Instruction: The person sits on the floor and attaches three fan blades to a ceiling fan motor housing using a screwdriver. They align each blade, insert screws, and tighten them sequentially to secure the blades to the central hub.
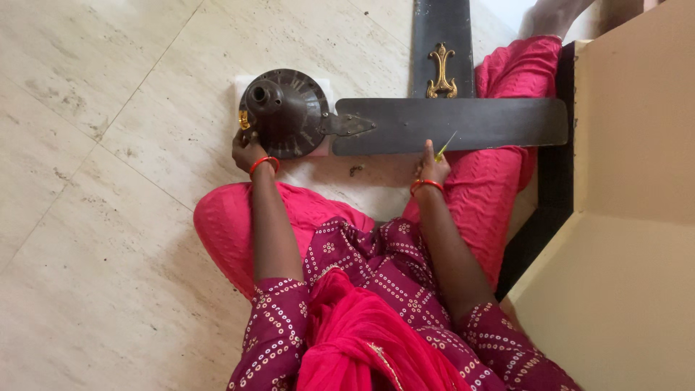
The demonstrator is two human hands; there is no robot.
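A dark brown ceiling fan motor housing (pixel 286 112) rests on a white pad on the marble floor in front of me. One dark blade (pixel 463 123) is attached to it and reaches right over my knee. My left hand (pixel 247 148) grips the housing's near left edge. My right hand (pixel 431 168) sits at the blade's near edge and holds a thin yellow-green tool (pixel 444 145), its tip against the blade. Each wrist carries a red bangle.
A second dark blade (pixel 441 29) with a gold bracket (pixel 441 71) lies on the floor behind. A small screw-like piece (pixel 355 171) lies on the floor between my hands. A cream cabinet (pixel 637 181) with a black edge stands close at the right.
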